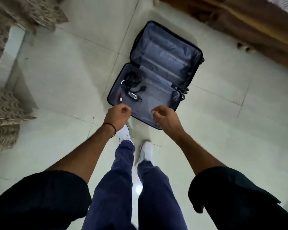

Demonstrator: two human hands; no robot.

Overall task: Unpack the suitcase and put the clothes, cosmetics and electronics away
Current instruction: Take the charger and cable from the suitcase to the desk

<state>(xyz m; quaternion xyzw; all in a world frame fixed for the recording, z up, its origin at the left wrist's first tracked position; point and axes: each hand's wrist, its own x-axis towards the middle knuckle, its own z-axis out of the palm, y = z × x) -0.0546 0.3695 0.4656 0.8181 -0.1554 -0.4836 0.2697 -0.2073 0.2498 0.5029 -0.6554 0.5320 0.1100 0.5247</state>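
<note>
One open suitcase (166,63), one cable bundle (131,80), two lipsticks (120,97), two hands (118,116)

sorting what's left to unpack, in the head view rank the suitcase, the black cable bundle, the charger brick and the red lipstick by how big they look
1. suitcase, by far the largest
2. black cable bundle
3. charger brick
4. red lipstick

The charger brick and lipstick look close in size and are blurred, so their order is unsure.
</note>
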